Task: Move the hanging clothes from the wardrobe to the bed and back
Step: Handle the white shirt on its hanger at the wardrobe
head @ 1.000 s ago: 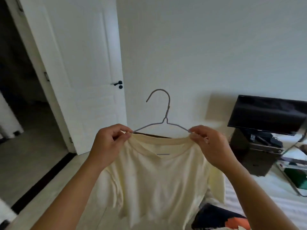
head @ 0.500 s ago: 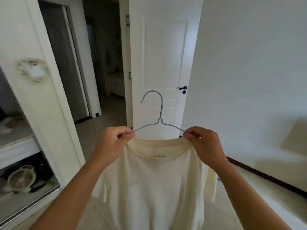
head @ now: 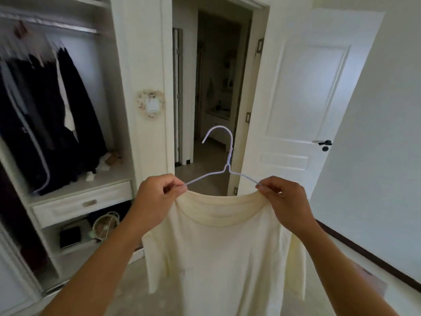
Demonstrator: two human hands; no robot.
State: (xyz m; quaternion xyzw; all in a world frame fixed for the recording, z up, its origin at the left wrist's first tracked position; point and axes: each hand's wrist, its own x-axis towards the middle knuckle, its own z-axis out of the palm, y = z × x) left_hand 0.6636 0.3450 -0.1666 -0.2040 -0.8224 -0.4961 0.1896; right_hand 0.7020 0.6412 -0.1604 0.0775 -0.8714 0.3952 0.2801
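1. Hanging from a thin wire hanger [head: 224,172], the cream T-shirt [head: 218,247] sits in mid-air in front of the person, between the open wardrobe [head: 127,87] on the left and the white door [head: 307,99] on the right.

2. Gripping is done at both shoulders: the left hand [head: 157,197] pinches the fabric and the hanger's left arm together, and the right hand [head: 284,201] pinches the same on the right side. Neither hand holds the hook, which points up and free.

3. Slipping is the first risk. The collar sags wide between the two hands, so if either pinch loosens, that shoulder could slide off the wire and the shirt could drop to the floor.

4. Hooking is the next risk. To reach the wardrobe rail [head: 57,25], one hand will probably have to let go and take the hook; during that change the hanger could tilt and shed the shirt.

5. Crowding could also cause trouble. The dark clothes [head: 45,115] already fill much of the rail, and the hook or shirt might snag on their hangers.

6. Trailing hem and sleeves could catch on the drawer [head: 84,202] edge below if the shirt is swung in low.
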